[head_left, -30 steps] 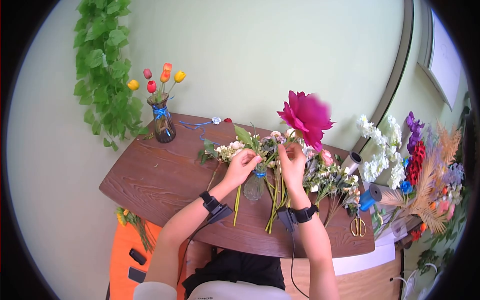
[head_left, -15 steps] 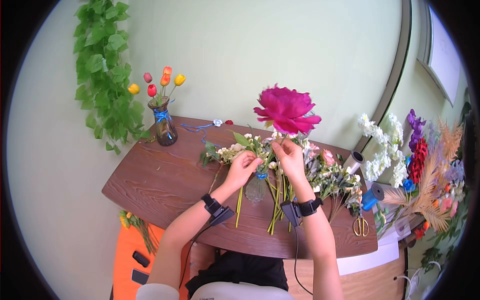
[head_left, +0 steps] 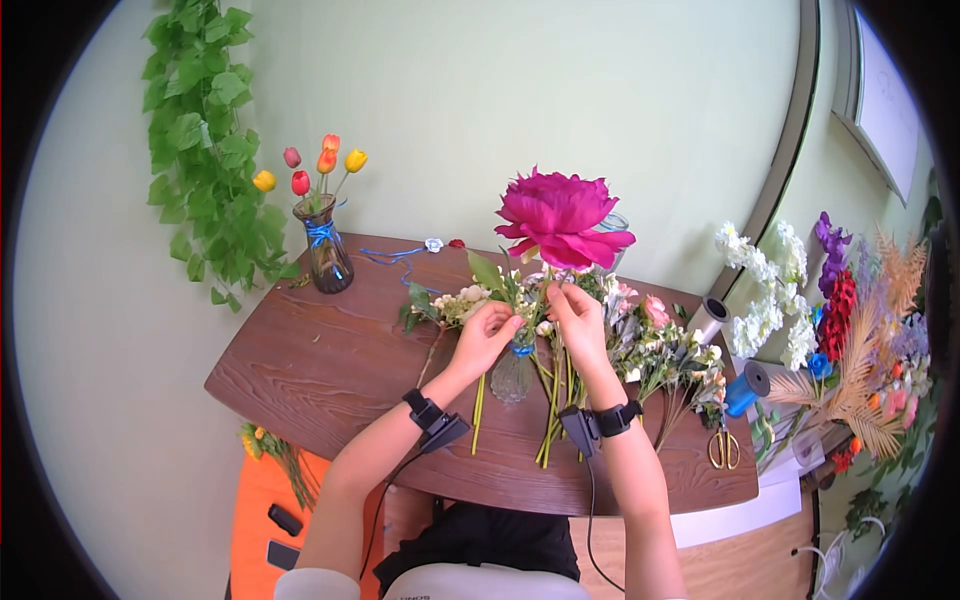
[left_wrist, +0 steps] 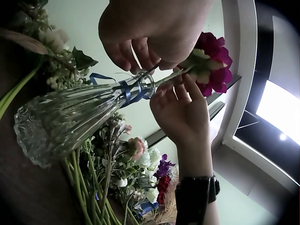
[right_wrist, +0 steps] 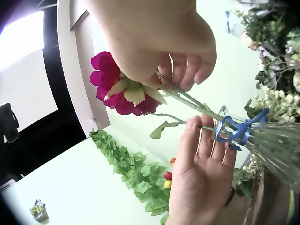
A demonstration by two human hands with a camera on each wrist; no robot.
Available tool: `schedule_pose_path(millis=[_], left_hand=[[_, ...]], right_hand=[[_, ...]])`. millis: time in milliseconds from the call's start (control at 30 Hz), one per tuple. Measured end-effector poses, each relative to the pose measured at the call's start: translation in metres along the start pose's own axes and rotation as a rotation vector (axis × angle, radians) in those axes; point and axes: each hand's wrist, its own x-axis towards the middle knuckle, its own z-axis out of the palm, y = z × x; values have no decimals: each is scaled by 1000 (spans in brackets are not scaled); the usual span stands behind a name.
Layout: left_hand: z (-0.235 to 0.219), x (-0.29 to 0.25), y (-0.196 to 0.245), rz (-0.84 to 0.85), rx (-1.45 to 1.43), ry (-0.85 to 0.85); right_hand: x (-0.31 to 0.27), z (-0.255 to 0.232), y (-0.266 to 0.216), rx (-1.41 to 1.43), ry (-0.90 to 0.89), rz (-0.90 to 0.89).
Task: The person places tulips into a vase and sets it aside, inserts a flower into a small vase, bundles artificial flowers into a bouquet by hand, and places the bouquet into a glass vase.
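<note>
1 clear vase (head_left: 511, 380) w/ stems (right_wrist: 206, 110); dk vase (head_left: 331, 264): tulips (head_left: 327, 160)

A hand could pass to the left of the left hand (head_left: 484, 335), over bare table (head_left: 310, 355), the tulip vase (head_left: 330, 268) standing well off. Between the two hands, the flower stem (right_wrist: 208, 113) and leafy twig (right_wrist: 163, 129) fill the gap, the glass vase (head_left: 510, 380) just below. The big bloom (head_left: 560, 220) blocks the way above the right hand (head_left: 579, 320); heaped flowers (head_left: 655, 345) crowd its right.
</note>
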Motion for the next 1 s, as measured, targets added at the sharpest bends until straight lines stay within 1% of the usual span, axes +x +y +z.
schedule_pose_path(millis=[67,200,267,367,467,600,667,800,1000], left_hand=[[-1,0,-1,35,34,-38],[1,-1,3,28,28,-40],[8,-4,18,-47,87,-30],[10,1,19,-68,128,-59],[10,5,13,-82,115,-46],[11,5,10,-97,128,-30],[15,5,6,25,83,12],[16,3,5,67,139,36],[16,3,4,86,66,34]], right_hand=[[0,-2,2,21,38,19],[-1,-4,7,48,71,9],[1,-5,11,60,68,-23],[-1,-4,6,6,63,-14],[-3,-1,1,-22,48,18],[-5,1,2,22,40,8],[-5,0,3,24,41,-21],[-6,0,3,6,48,-23],[-5,3,4,38,61,-29]])
